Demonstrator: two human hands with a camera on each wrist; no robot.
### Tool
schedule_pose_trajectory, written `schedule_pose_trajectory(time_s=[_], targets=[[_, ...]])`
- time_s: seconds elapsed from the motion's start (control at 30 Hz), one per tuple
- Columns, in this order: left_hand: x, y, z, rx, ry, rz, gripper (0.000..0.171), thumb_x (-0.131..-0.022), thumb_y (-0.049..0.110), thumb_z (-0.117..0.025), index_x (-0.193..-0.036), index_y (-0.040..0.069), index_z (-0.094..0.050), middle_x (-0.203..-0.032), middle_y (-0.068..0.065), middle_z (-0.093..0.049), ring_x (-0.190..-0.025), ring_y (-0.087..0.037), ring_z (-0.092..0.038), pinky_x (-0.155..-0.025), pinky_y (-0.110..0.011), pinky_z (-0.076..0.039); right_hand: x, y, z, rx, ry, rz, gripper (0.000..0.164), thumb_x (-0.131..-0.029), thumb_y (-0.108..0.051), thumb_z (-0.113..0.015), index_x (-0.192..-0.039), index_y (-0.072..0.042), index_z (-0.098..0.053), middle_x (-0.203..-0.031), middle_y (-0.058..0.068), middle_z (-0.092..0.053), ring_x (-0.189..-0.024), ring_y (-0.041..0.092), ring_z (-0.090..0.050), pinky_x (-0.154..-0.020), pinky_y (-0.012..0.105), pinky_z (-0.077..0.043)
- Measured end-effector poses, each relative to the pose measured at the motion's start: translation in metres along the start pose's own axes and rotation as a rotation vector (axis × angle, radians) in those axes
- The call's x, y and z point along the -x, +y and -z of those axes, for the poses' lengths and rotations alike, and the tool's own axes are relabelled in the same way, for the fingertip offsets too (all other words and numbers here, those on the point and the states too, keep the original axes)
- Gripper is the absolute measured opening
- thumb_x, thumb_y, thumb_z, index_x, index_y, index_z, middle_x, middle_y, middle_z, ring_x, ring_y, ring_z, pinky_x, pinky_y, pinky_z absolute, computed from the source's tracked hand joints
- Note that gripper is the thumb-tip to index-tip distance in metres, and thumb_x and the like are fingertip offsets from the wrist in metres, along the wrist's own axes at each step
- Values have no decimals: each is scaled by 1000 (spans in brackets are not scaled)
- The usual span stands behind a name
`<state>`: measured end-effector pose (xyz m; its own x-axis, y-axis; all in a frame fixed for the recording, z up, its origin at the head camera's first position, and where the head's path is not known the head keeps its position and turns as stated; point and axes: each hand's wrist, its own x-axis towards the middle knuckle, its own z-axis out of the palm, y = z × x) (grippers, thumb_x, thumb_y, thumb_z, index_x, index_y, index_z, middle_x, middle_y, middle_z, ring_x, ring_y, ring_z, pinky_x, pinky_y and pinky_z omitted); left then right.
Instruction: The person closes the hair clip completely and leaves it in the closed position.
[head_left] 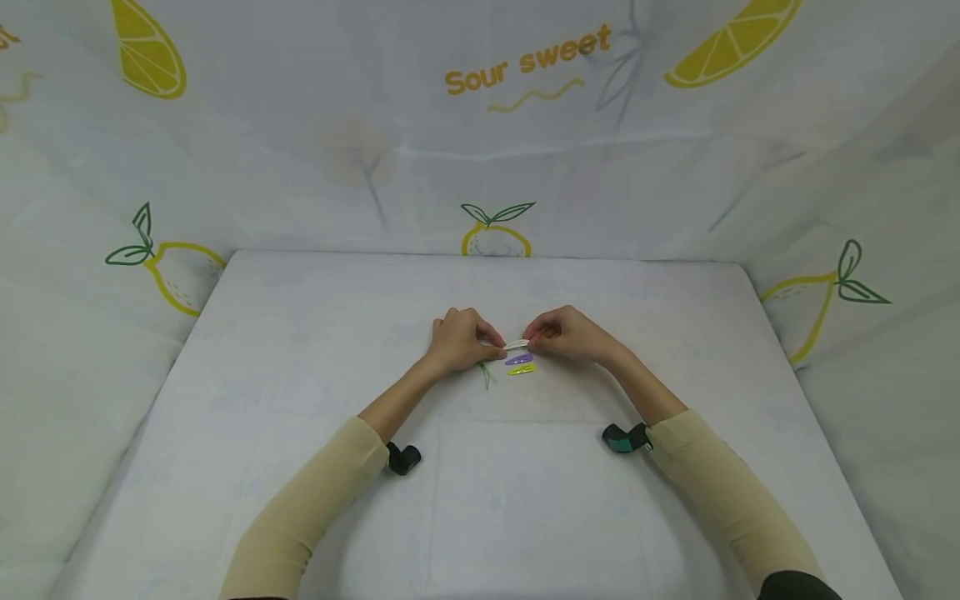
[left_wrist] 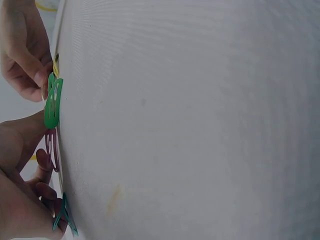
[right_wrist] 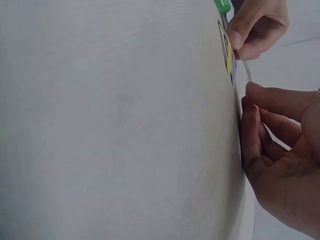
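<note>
A slim white snap hair clip spans the gap between the two hands. My left hand pinches one end of it between thumb and finger, and my right hand pinches the other. Just below the white clip lie a purple hair clip and a yellow hair clip. Beside the left hand is a green hair clip. The left wrist view also shows a mauve clip and a teal clip near the left fingers, which partly hide them.
A white-covered table carries the clips. Behind and beside it hangs a pale curtain printed with lemons and lettering. A dark wrist camera sits by the left sleeve, another camera by the right.
</note>
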<state>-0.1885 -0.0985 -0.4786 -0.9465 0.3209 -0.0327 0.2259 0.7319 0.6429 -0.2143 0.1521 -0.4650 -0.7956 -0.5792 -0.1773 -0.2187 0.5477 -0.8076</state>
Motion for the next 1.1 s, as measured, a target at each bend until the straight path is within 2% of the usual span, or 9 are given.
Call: schedule_pose_trajectory(time_s=[0.8,1.1], targets=[[0,2,1,-32,-12,13,15,-89,34,-92,-97,23,-90,-110,-2,-80,-109,-25,-65,-98,-55,-38,0,2,1,-8,-6,-11,16,-99,-5,-76,-113,3,-78,-103,17,-79,-88,16,-64,-81,19,-51],[1,3,0,-6,-20,8,13,-89,31,-91,-98,21,-89,-108,-1,-79,-107,-21,-67,-99,-55,-37,0,2,0,-3,-2,-17,15,-99,-6,-76,-112,2,-78,-102,16,-78,-88,16,-63,-81,20,-51]])
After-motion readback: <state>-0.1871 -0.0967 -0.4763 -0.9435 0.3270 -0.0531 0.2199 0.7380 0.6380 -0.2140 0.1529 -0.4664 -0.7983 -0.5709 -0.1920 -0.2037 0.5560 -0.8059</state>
